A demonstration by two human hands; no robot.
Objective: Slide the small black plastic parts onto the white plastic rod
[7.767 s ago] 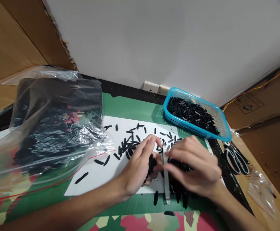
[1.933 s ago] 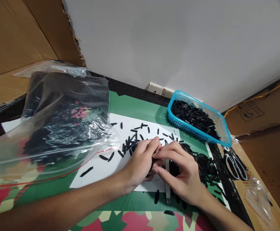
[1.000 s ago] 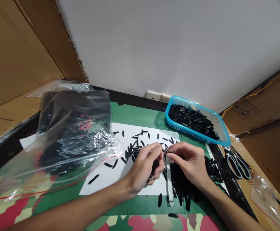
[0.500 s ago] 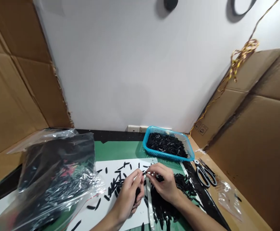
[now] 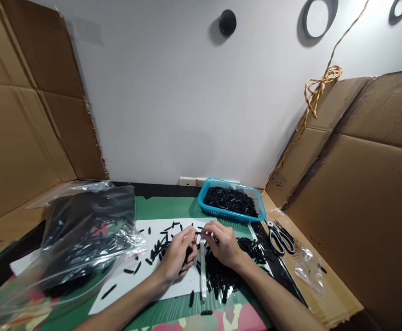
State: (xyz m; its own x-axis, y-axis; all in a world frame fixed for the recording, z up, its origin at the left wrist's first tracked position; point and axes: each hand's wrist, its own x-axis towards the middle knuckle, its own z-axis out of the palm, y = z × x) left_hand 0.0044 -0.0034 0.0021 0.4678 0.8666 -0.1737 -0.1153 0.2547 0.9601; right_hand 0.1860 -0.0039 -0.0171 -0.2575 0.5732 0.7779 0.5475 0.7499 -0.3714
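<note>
Both hands meet above a white sheet (image 5: pixel 118 290) on the green table. My left hand (image 5: pixel 179 253) is curled round some black pieces, its thumb and forefinger pinching one end of a small dark strip (image 5: pixel 198 233). My right hand (image 5: pixel 221 241) pinches the strip's other end. Small black pieces (image 5: pixel 157 248) lie scattered on the sheet to the left of my hands. Under and beside my right hand spreads a dense heap of black pieces (image 5: pixel 218 276), with a clear strip of plastic (image 5: pixel 203 276) along its left edge.
Behind the hands stands a blue basket (image 5: pixel 263 216) full of black pieces. A big clear plastic bag (image 5: pixel 87 230) lies at the left. Scissors (image 5: pixel 281 239) and a small clear bag (image 5: pixel 307 271) are at the right. Cardboard walls (image 5: pixel 370 197) flank the table.
The whole view has shifted, so the table's near edge and more of the wall show. My hands stay together at the same strip, fingers still pinched.
</note>
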